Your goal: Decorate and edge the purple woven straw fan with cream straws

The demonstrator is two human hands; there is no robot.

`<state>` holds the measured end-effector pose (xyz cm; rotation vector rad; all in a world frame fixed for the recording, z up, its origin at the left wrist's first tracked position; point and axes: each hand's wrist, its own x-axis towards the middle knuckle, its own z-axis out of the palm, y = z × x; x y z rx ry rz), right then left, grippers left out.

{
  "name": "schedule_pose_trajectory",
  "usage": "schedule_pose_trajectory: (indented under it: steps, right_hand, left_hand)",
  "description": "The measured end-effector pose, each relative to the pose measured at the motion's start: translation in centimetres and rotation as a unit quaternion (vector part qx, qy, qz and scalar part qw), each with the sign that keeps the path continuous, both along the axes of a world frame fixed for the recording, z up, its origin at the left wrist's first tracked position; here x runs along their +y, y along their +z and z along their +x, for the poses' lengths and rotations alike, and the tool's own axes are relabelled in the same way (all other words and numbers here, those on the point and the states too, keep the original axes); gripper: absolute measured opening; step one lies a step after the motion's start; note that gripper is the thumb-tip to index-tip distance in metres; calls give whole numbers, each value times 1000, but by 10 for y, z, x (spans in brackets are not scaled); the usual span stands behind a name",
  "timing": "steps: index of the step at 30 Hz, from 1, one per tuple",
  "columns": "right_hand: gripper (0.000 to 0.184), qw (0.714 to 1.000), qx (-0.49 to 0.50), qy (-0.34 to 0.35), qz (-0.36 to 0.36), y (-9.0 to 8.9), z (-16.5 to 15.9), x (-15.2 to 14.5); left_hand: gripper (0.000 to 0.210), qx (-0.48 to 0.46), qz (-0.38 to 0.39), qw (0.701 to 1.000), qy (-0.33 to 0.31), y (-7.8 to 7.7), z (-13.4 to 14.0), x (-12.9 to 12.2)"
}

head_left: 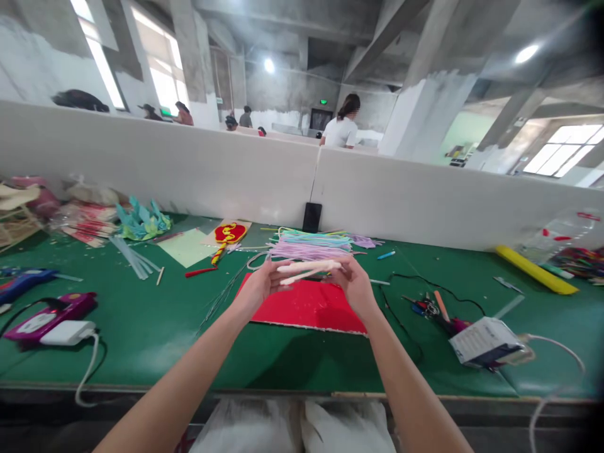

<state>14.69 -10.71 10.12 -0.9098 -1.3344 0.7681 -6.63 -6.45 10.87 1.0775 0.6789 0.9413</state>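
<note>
My left hand (262,286) and my right hand (355,284) are raised over a red board (306,307). Between them they hold a pale cream-pink chenille stem (306,267), apparently doubled into two strands, one thicker than the other. The fingers of my left hand close on its left end, and those of my right hand pinch its right end. Just behind lies a bundle of pastel chenille stems (311,243) in lilac, blue and green. A red fan-shaped piece with yellow trim (230,234) lies to the left.
On the left are a blue glue gun (28,283), a purple power strip (51,321), clear glue sticks (134,258) and teal paper-like pieces (141,220). A black phone (312,218) leans on the white partition (226,170). Keys (426,306), a small box (488,343) and a yellow bar (536,270) lie right.
</note>
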Motion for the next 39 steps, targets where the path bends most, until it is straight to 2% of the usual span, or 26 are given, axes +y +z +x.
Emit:
schedule_pose_trajectory:
  steps: [4,9,14,20,26,31,39]
  right_hand:
    - [7,997,-69,-1,37,-13,-5,-20]
    - [16,994,-88,-31,57,-30,-9,-29]
    - [17,992,-100,-41,66,-36,-10,-30]
    - [17,992,-104,-47,62,-42,-9,-29]
    - [18,989,-116,-55,70,-43,-9,-29]
    - [21,987,-115,-63,88,-43,-9,-28]
    - [24,985,-112,-78,102,-45,-4,-27]
  left_hand:
    - [39,8,32,999,43,0,-1,-14]
    - [41,19,67,997,34,-15,-4,-23]
    - [41,16,60,997,41,-29,-4,-23]
    - [41,23,67,997,38,-36,-3,-21]
    - [63,35,117,992,20,-30,0,-29]
    - [78,26,140,989,-37,-23,-1,-37]
    - [88,33,153,983,-93,-29,-4,-35]
